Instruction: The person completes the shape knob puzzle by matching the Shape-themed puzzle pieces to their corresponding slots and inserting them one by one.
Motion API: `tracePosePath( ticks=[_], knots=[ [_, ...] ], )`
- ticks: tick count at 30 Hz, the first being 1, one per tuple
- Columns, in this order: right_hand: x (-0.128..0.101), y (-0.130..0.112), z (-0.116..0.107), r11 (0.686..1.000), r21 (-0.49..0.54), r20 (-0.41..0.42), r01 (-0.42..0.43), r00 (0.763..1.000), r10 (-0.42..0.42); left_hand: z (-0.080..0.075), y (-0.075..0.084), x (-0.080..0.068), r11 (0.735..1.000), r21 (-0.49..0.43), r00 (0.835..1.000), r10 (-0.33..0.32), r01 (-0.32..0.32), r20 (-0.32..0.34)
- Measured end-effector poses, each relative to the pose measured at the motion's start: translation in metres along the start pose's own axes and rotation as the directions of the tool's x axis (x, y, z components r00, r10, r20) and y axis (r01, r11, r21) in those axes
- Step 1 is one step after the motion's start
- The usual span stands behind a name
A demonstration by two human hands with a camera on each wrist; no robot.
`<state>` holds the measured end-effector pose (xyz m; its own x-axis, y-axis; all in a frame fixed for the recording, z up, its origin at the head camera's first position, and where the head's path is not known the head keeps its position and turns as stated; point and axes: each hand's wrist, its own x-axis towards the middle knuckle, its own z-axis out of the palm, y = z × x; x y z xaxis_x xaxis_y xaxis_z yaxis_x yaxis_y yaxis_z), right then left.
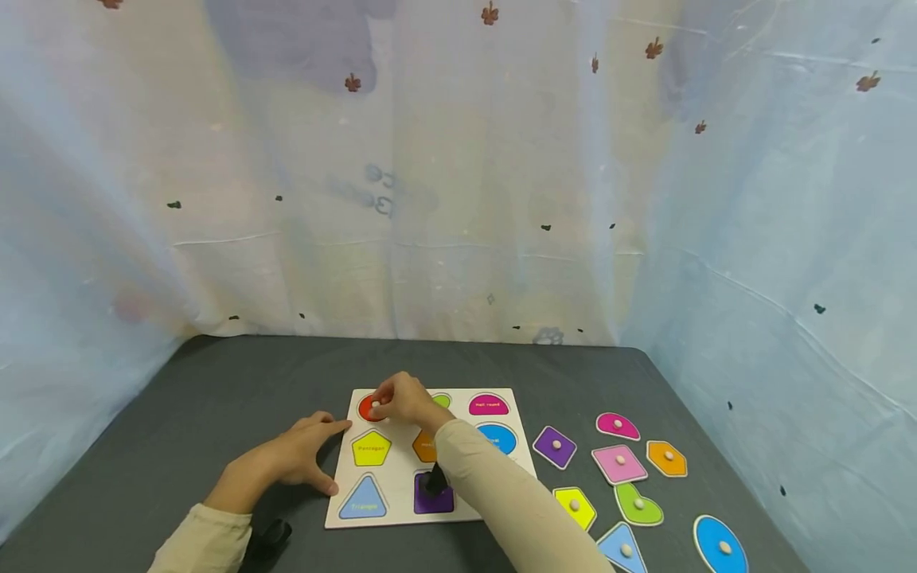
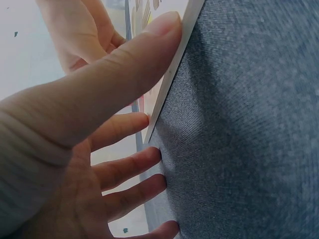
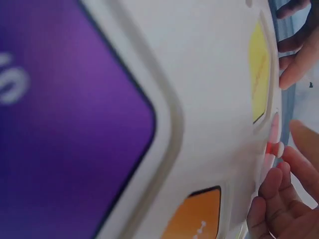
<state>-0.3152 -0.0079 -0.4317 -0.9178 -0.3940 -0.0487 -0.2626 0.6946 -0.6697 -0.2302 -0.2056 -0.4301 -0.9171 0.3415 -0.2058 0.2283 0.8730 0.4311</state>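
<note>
The red piece (image 1: 368, 408) sits at the far left corner of the board (image 1: 401, 458); it looks light, stiff and thin, best lifted by its small knob. The right hand (image 1: 401, 398) reaches across, fingertips pinched on that knob. The left hand (image 1: 304, 458) lies flat, fingers spread, bracing the board's left edge on the counter (image 1: 215, 382).
</note>
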Motion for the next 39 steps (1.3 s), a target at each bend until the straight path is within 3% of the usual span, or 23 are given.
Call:
tracePosePath(
  ticks=[6,21,39],
  knots=[
    [-0.012,0.003,-0.009,0.999,0.019,0.048,0.031,0.998,-0.032,-0.001,0.0,0.0,1.0,-0.006,1.0,-0.004,0.004,0.005],
    [-0.037,0.025,-0.038,0.995,0.012,0.044,0.101,0.994,-0.101,0.0,0.002,0.001,1.0,0.014,1.0,-0.028,0.028,0.002],
    [-0.073,0.076,-0.082,0.984,0.002,0.012,0.176,0.984,-0.176,0.0,0.001,0.0,1.0,0.004,1.0,-0.012,0.012,-0.009]
  ],
)
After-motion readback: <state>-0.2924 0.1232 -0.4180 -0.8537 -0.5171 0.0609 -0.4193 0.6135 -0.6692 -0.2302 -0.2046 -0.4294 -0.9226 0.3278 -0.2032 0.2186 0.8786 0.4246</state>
